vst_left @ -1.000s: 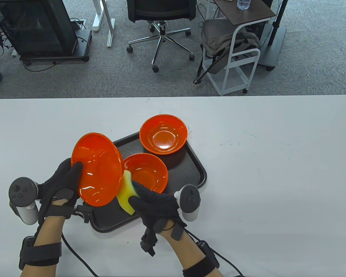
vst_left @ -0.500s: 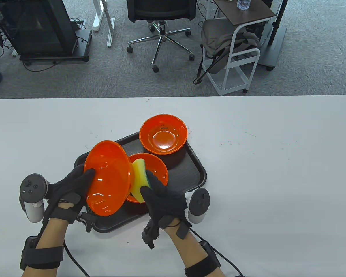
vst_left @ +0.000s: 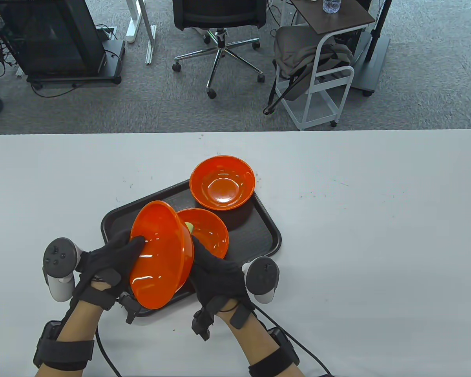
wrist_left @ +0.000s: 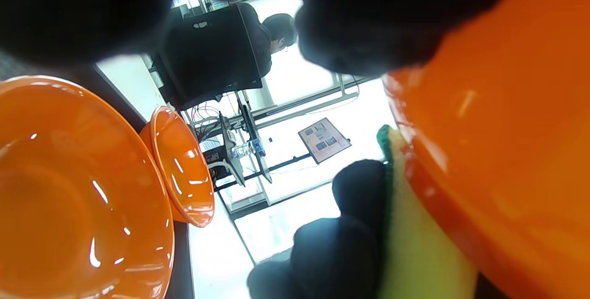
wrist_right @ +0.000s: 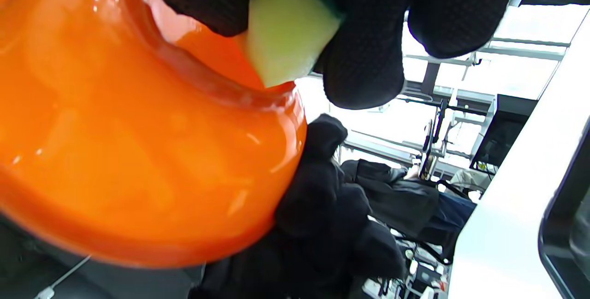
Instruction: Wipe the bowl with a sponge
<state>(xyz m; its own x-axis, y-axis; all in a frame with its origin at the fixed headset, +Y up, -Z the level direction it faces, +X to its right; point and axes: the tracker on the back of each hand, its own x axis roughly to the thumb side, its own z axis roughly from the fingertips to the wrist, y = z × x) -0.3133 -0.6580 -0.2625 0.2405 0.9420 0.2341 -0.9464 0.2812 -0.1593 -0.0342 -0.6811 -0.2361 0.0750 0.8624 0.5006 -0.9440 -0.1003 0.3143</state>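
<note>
Bowl [vst_left: 161, 255] tilted between hands; right hand [vst_left: 219, 275] presses sponge [wrist_left: 415, 243].

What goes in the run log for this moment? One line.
left hand: holds tilted bowl | right hand: presses sponge on its outside | tray: two bowls

I see my left hand [vst_left: 110, 259] gripping the tilted bowl [vst_left: 161, 255], thumb over its near face, fingers behind. My right hand [vst_left: 216, 271] pinches the sponge [wrist_right: 286, 36] between thumb and fingers, pressed inside the bowl.
</note>
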